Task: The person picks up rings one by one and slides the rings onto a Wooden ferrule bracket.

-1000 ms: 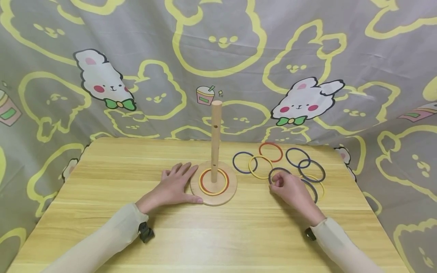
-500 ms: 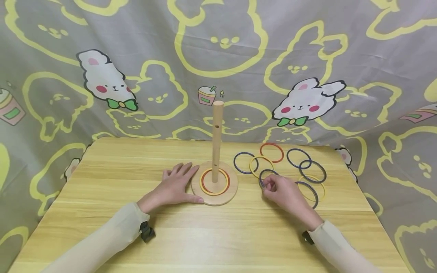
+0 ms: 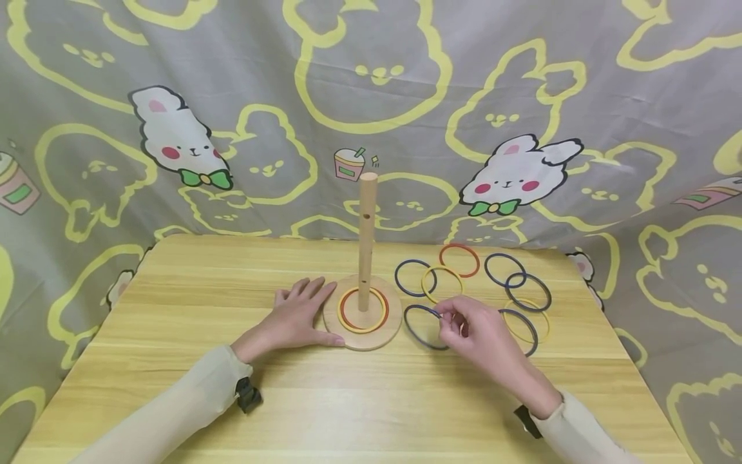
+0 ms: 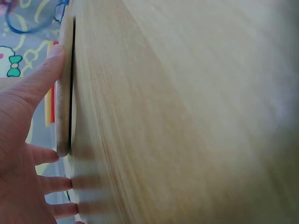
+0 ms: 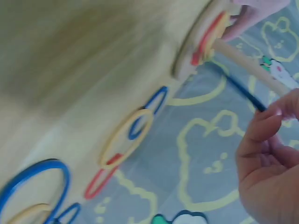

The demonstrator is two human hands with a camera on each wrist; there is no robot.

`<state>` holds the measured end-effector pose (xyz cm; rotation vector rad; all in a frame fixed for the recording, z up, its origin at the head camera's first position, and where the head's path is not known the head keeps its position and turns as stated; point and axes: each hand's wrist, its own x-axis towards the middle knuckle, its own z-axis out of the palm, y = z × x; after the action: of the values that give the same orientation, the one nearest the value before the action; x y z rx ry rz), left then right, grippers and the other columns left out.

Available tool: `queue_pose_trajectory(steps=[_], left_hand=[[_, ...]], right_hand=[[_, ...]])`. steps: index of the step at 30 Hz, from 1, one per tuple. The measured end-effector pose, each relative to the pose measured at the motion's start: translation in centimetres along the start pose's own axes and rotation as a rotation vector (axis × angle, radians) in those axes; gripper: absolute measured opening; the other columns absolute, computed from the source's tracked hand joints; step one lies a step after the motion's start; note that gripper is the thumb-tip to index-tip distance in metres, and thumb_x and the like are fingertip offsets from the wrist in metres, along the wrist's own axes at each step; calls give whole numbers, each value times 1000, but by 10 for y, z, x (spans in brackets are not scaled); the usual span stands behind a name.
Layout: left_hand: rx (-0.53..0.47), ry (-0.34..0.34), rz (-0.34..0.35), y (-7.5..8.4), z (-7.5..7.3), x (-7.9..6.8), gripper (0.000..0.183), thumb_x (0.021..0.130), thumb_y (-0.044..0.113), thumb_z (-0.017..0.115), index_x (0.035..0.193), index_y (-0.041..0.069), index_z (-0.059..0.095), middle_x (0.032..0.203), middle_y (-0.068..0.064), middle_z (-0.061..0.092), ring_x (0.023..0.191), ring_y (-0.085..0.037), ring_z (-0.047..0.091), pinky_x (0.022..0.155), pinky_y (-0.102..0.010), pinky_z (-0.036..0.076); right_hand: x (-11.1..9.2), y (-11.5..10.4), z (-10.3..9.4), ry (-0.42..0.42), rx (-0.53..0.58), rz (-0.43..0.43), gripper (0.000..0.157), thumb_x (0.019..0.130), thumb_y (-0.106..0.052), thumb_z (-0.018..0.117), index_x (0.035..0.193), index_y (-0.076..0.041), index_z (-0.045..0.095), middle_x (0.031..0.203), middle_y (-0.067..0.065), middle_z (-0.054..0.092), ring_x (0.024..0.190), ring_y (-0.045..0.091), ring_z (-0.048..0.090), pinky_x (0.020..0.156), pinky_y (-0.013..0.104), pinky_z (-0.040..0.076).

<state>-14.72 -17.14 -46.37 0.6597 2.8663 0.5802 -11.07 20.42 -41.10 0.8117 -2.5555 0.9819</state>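
Note:
My right hand (image 3: 484,332) pinches the edge of a blue ring (image 3: 418,334) between thumb and fingers. In the right wrist view that blue ring (image 5: 245,91) shows nearly edge-on, raised off the table. My left hand (image 3: 295,317) lies with fingers spread at the left side of a round wooden base (image 3: 371,340), its thumb on the base's edge. An upright wooden peg (image 3: 367,245) rises from the base. Around its foot lie a yellow ring (image 3: 361,331) and a red ring (image 3: 343,309). The left wrist view shows the thumb (image 4: 46,70) against the base's rim (image 4: 64,102).
Right of the peg, several rings lie on the table (image 3: 324,412): a red ring (image 3: 460,245), a yellow ring (image 3: 424,283) overlapping a blue ring (image 3: 397,277), and more blue ones with another yellow ring (image 3: 548,325). A patterned grey curtain (image 3: 261,64) stands behind.
My right hand has lifted the blue ring from among the others and carried it left toward the wooden base. The left hand stays in place at the base.

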Motion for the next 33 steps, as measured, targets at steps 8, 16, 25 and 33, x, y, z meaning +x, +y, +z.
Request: queue_pose_trajectory(steps=[8, 16, 25, 33], left_hand=[[-17, 20, 12, -4, 5, 1, 123, 79, 81, 81, 169, 9, 40, 170, -26, 35, 153, -58, 28, 102, -71, 31], [-7, 20, 7, -7, 7, 2, 124, 78, 83, 80, 171, 11, 38, 172, -25, 33, 154, -56, 27, 104, -72, 30], [-28, 34, 12, -16, 15, 4, 129, 75, 92, 73, 172, 15, 37, 173, -22, 33, 155, -54, 26, 104, -71, 29], [-29, 35, 20, -12, 11, 2, 127, 77, 91, 73, 170, 12, 38, 171, -25, 34, 153, -57, 28, 102, -72, 29]], right_hand=[[16, -34, -12, 45, 211, -128, 32, 94, 11, 70, 119, -8, 76, 90, -12, 65, 75, 7, 62, 63, 20, 53], [56, -72, -26, 146, 492, -157, 32, 98, 15, 68, 124, -2, 75, 87, 5, 68, 65, 17, 62, 54, 24, 51], [97, -102, -35, 238, 721, -64, 21, 104, 9, 64, 125, 8, 69, 92, 18, 62, 61, 24, 61, 53, 26, 51], [127, -111, -35, 300, 753, -51, 27, 106, 4, 65, 133, 5, 67, 93, 20, 64, 62, 23, 63, 54, 27, 53]])
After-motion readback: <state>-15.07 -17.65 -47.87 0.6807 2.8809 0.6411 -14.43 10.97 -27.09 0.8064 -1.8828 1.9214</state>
